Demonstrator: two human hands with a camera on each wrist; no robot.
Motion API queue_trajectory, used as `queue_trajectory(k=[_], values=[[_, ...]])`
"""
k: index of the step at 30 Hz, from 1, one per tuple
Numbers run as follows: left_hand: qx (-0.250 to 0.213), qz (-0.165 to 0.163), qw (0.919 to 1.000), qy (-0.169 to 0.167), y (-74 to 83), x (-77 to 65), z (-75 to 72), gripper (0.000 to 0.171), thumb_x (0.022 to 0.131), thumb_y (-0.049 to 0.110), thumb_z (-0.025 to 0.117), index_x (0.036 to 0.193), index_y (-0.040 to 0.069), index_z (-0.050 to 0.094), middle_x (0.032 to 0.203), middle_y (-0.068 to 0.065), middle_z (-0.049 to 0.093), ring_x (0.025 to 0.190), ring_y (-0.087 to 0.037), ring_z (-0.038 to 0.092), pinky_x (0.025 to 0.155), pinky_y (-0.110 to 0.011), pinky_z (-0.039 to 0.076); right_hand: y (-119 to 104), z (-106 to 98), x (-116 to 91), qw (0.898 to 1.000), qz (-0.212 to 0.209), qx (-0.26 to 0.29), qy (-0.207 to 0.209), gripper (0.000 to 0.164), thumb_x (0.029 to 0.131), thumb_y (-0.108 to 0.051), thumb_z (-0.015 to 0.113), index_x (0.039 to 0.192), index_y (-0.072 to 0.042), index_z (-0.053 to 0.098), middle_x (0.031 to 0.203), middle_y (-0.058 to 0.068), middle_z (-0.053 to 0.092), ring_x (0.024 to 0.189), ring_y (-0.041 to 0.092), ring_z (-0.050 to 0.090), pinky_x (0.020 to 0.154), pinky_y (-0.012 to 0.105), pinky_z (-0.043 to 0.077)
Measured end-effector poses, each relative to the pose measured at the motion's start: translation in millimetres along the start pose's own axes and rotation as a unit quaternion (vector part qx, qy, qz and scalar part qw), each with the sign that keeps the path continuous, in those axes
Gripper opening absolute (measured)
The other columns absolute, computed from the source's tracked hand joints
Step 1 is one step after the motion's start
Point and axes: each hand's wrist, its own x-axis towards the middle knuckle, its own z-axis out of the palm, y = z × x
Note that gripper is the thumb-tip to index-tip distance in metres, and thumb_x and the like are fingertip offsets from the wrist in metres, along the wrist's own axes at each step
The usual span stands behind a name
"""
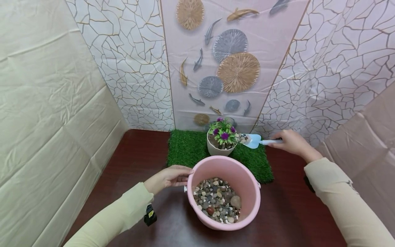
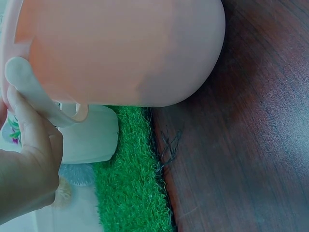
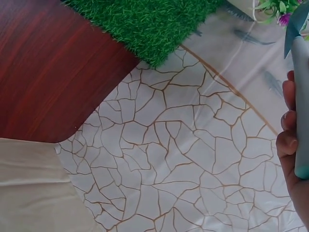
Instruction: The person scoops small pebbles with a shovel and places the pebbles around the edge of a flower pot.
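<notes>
My right hand [image 1: 291, 142] grips the pale handle of a light blue garden trowel [image 1: 254, 141]. Pebbles [image 1: 242, 138] lie on its blade, which is at the right rim of a white flower pot [image 1: 214, 151]. In the pot stands a plant with purple flowers [image 1: 224, 136], with soil and some stones at its base. My left hand [image 1: 174, 175] holds the left rim of a pink bucket [image 1: 254, 192], beside its white handle [image 2: 36, 94]. Many mixed stones [image 1: 216, 199] cover the bucket's bottom. The right wrist view shows fingers [image 3: 288, 140] curled round the trowel handle.
Pot and trowel blade are over a green artificial grass mat [image 1: 185, 147] on a dark red-brown wooden table [image 1: 135, 154]. The bucket stands in front of the pot. Behind rises a patterned cloth backdrop [image 1: 142, 68], with beige cloth [image 1: 55, 120] at the left side.
</notes>
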Motion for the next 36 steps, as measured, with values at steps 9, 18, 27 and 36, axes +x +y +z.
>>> queue_trajectory(k=[9, 18, 27, 36], values=[[-0.015, -0.011, 0.9998, -0.009, 1.1, -0.1, 0.0, 0.039, 0.094, 0.011, 0.056, 0.130, -0.005, 0.051, 0.070, 0.003, 0.068, 0.061, -0.004, 0.065, 0.063, -0.016, 0.059, 11, 4, 9, 1.000, 0.014, 0.008, 0.010, 0.019, 0.084, -0.015, 0.070, 0.087, 0.004, 0.072, 0.071, 0.010, 0.069, 0.054, 0.011, 0.050, 0.049, 0.027, 0.040], [-0.007, -0.010, 0.9999, -0.007, -0.3, -1.2, -0.4, 0.038, 0.092, 0.011, 0.059, 0.127, -0.004, 0.054, 0.075, 0.003, 0.069, 0.066, -0.005, 0.065, 0.068, -0.019, 0.060, 21, 12, 11, 0.999, 0.033, 0.020, 0.007, 0.022, 0.085, -0.016, 0.069, 0.086, 0.005, 0.072, 0.067, 0.009, 0.067, 0.052, 0.012, 0.046, 0.049, 0.027, 0.038], [-0.018, -0.012, 0.9998, -0.002, 1.9, 0.3, -0.2, 0.037, 0.093, 0.011, 0.057, 0.128, -0.004, 0.053, 0.070, 0.004, 0.069, 0.062, -0.004, 0.065, 0.063, -0.016, 0.059, 28, 9, 11, 0.999, 0.028, 0.017, 0.020, 0.020, 0.085, -0.016, 0.069, 0.089, 0.004, 0.072, 0.074, 0.012, 0.069, 0.055, 0.012, 0.049, 0.051, 0.028, 0.040], [-0.010, -0.008, 0.9998, -0.012, 0.1, -2.5, -1.7, 0.039, 0.094, 0.012, 0.057, 0.129, -0.004, 0.053, 0.078, 0.003, 0.069, 0.069, -0.006, 0.066, 0.069, -0.020, 0.060, 25, 25, 18, 0.999, 0.041, -0.001, 0.013, 0.023, 0.084, -0.021, 0.070, 0.084, 0.002, 0.071, 0.063, 0.005, 0.062, 0.052, 0.014, 0.043, 0.049, 0.026, 0.034]])
